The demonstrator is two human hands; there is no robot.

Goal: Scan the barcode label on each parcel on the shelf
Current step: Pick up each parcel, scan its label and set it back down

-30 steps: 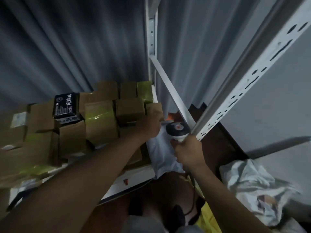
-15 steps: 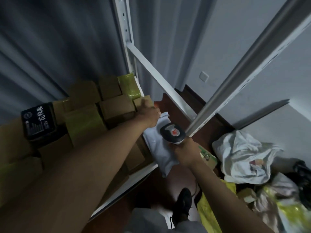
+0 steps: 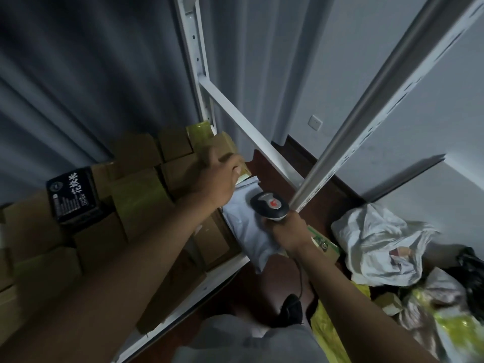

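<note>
Right hand [image 3: 286,230] grips the scanner [image 3: 269,205] over the grey parcel [image 3: 246,231]; left hand [image 3: 218,179] grasps a box [image 3: 222,148].

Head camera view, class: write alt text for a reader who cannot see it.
A person's right hand grips a grey handheld barcode scanner over a pale grey plastic mailer bag at the end of a white metal shelf, while the left hand rests on a brown cardboard box. More brown cardboard parcels and a black printed box crowd the shelf.

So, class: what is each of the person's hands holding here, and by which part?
The right hand grips the barcode scanner by its handle, below the head. The left hand rests on a cardboard box; whether it grips it cannot be told.
</note>
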